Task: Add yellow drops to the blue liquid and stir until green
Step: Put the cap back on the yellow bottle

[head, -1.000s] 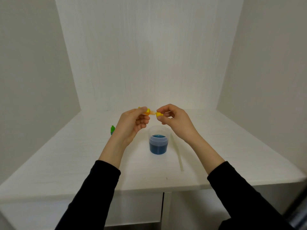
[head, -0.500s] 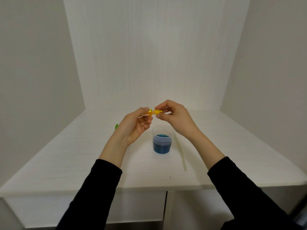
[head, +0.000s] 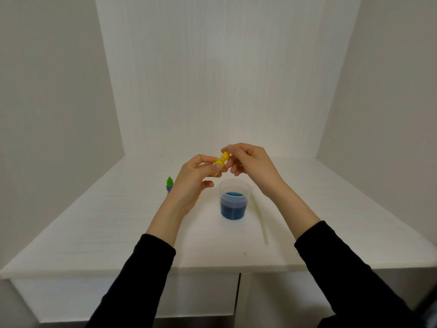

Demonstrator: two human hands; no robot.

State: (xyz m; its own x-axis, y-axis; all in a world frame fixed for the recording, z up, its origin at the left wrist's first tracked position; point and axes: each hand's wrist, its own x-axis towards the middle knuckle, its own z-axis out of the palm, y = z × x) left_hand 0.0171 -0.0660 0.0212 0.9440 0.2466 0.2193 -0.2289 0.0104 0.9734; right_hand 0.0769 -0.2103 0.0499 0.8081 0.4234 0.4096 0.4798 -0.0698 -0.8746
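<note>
Above the middle of the white bench, the left hand point(head: 192, 178) grips a small yellow dropper bottle point(head: 218, 163), tilted, while the right hand point(head: 250, 165) pinches its yellow cap point(head: 225, 154). Just below stands a clear cup point(head: 234, 200) of blue liquid point(head: 233, 205). A pale stirring stick point(head: 260, 215) lies right of it; a green-capped bottle point(head: 169, 183) stands to the left.

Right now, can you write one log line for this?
step: opening dropper | left hand: holds yellow dropper bottle | right hand: pinches its cap | cup: liquid blue | stir stick: on table
</note>
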